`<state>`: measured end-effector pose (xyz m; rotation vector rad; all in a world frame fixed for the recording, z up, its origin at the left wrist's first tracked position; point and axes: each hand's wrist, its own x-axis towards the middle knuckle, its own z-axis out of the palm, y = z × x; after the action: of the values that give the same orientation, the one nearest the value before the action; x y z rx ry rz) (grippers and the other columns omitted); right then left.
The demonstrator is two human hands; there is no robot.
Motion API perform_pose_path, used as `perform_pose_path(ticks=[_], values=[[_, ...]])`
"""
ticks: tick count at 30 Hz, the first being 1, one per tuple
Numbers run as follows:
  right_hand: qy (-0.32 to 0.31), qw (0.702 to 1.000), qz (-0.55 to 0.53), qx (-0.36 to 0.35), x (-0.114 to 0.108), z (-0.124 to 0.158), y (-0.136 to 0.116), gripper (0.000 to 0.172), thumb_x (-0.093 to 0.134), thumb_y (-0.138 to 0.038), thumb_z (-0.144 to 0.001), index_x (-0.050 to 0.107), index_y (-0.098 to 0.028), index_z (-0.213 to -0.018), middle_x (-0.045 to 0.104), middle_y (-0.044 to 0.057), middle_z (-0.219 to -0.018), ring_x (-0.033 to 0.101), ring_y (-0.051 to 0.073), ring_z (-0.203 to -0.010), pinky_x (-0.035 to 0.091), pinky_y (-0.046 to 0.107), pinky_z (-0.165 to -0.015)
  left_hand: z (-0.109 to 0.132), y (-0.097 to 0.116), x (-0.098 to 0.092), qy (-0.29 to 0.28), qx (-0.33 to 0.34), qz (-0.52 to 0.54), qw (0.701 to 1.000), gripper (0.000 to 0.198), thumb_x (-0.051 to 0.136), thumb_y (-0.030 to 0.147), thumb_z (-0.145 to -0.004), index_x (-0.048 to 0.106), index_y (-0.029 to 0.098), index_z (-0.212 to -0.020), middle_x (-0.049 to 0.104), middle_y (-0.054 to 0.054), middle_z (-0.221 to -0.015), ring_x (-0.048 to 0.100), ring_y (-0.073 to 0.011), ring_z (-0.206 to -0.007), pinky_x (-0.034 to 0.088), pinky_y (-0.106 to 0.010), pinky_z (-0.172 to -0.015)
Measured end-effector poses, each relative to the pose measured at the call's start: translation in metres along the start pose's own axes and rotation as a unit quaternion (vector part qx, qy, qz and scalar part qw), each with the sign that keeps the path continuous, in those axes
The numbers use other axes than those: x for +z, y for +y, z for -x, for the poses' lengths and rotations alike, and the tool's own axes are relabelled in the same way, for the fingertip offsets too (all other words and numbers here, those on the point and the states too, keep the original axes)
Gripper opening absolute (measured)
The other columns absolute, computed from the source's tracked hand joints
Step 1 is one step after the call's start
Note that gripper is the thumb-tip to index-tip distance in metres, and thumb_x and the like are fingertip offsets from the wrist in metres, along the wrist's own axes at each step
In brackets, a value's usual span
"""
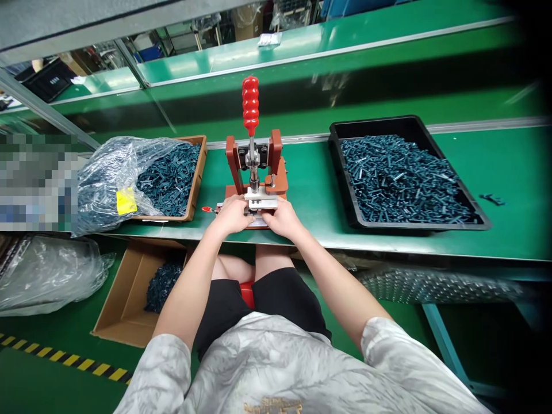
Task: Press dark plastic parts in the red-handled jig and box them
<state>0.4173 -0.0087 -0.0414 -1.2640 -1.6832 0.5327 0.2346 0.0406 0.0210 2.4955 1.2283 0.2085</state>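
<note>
A small red-brown hand press [257, 167] stands on the green bench [314, 195] in front of me, its red ribbed lever handle [250, 105] pointing straight up. Both hands rest at the press's metal base plate [261, 202]. My left hand [233, 215] is closed at the plate's left side, fingers curled on something small that I cannot make out. My right hand [282, 218] is closed at the plate's right front edge in the same way. What lies between the fingertips is hidden.
A black tray [345, 172] full of small dark blue-green parts sits to the right. A brown tray [196, 190] with a clear plastic bag [107, 178] of the same parts is at left. A cardboard box [125, 299] with more parts stands on the floor.
</note>
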Motion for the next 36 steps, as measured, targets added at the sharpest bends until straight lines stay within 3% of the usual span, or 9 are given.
perform_pose_path(ticks=[9, 14, 17, 21, 23, 26, 28, 33, 36], values=[[-0.017, 0.999, 0.029, -0.028, -0.004, 0.0, 0.005, 0.033, 0.058, -0.016, -0.087, 0.075, -0.02, -0.115, 0.072, 0.011, -0.118, 0.069, 0.029, -0.112, 0.056, 0.046, -0.101, 0.003, 0.004, 0.0, 0.015, -0.004, -0.013, 1.0, 0.026, 0.076, 0.029, -0.077, 0.078, 0.018, -0.1, 0.074, -0.012, -0.114, 0.065, -0.0357, -0.113, 0.054, -0.049, -0.1], [-0.006, 0.999, 0.011, -0.043, -0.005, 0.002, 0.002, 0.034, 0.057, -0.017, -0.088, 0.074, -0.021, -0.118, 0.071, 0.011, -0.12, 0.067, 0.029, -0.115, 0.055, 0.047, -0.103, 0.017, 0.0, 0.012, 0.076, 0.071, 0.005, 0.995, 0.027, 0.067, 0.025, -0.086, 0.074, 0.019, -0.111, 0.071, -0.012, -0.122, 0.063, -0.0312, -0.12, 0.048, -0.05, -0.109], [0.006, 0.999, 0.005, -0.033, -0.004, 0.003, -0.001, 0.035, 0.057, -0.016, -0.089, 0.074, -0.02, -0.119, 0.07, 0.011, -0.121, 0.066, 0.029, -0.115, 0.055, 0.046, -0.103, 0.036, -0.007, 0.019, 0.19, 0.109, 0.023, 0.975, 0.025, 0.06, 0.03, -0.093, 0.071, 0.02, -0.114, 0.069, -0.012, -0.127, 0.06, -0.0288, -0.125, 0.044, -0.051, -0.114], [-0.004, 1.0, 0.007, -0.03, -0.004, 0.003, -0.003, 0.03, 0.056, -0.016, -0.09, 0.076, -0.019, -0.113, 0.07, 0.011, -0.12, 0.066, 0.029, -0.113, 0.056, 0.042, -0.1, 0.051, -0.034, 0.011, 0.424, 0.014, 0.082, 0.902, 0.032, 0.058, 0.042, -0.096, 0.067, 0.019, -0.116, 0.066, -0.014, -0.13, 0.058, -0.0292, -0.13, 0.041, -0.052, -0.117], [-0.004, 0.999, 0.009, -0.032, -0.005, 0.002, -0.002, 0.028, 0.056, -0.017, -0.091, 0.076, -0.019, -0.111, 0.07, 0.011, -0.119, 0.067, 0.029, -0.111, 0.056, 0.041, -0.097, 0.046, -0.052, 0.002, 0.464, -0.031, 0.181, 0.866, 0.042, 0.055, 0.051, -0.098, 0.062, 0.019, -0.124, 0.064, -0.014, -0.132, 0.059, -0.0268, -0.13, 0.043, -0.047, -0.116], [0.001, 0.999, 0.009, -0.031, -0.004, 0.002, -0.001, 0.027, 0.055, -0.019, -0.092, 0.075, -0.018, -0.11, 0.07, 0.012, -0.118, 0.067, 0.028, -0.109, 0.057, 0.041, -0.095, 0.023, -0.071, -0.009, 0.431, -0.062, 0.339, 0.834, 0.056, 0.043, 0.066, -0.098, 0.056, 0.024, -0.132, 0.063, -0.012, -0.135, 0.062, -0.0237, -0.128, 0.046, -0.042, -0.115], [-0.001, 0.999, 0.01, -0.03, -0.004, 0.002, -0.001, 0.027, 0.055, -0.018, -0.091, 0.075, -0.018, -0.109, 0.071, 0.012, -0.117, 0.067, 0.028, -0.109, 0.057, 0.041, -0.096, 0.006, -0.068, -0.01, 0.383, -0.053, 0.385, 0.838, 0.064, 0.032, 0.074, -0.098, 0.052, 0.028, -0.138, 0.061, -0.011, -0.14, 0.06, -0.023, -0.133, 0.046, -0.041, -0.115], [-0.031, 1.0, 0.001, -0.007, -0.006, 0.002, 0.002, 0.025, 0.056, -0.016, -0.086, 0.074, -0.019, -0.103, 0.073, 0.011, -0.111, 0.069, 0.028, -0.106, 0.056, 0.04, -0.095, -0.015, -0.024, 0.008, 0.266, 0.003, 0.248, 0.931, 0.081, 0.024, 0.081, -0.094, 0.045, 0.026, -0.15, 0.058, -0.013, -0.147, 0.055, -0.0271, -0.138, 0.042, -0.043, -0.118], [-0.044, 0.998, -0.031, 0.036, -0.011, 0.0, 0.008, 0.027, 0.056, -0.017, -0.084, 0.073, -0.017, -0.105, 0.076, 0.009, -0.105, 0.07, 0.028, -0.098, 0.057, 0.039, -0.09, -0.013, -0.013, 0.013, 0.245, -0.011, 0.227, 0.942, 0.078, 0.015, 0.075, -0.099, 0.048, 0.024, -0.148, 0.063, -0.012, -0.14, 0.06, -0.0268, -0.133, 0.046, -0.042, -0.114]])
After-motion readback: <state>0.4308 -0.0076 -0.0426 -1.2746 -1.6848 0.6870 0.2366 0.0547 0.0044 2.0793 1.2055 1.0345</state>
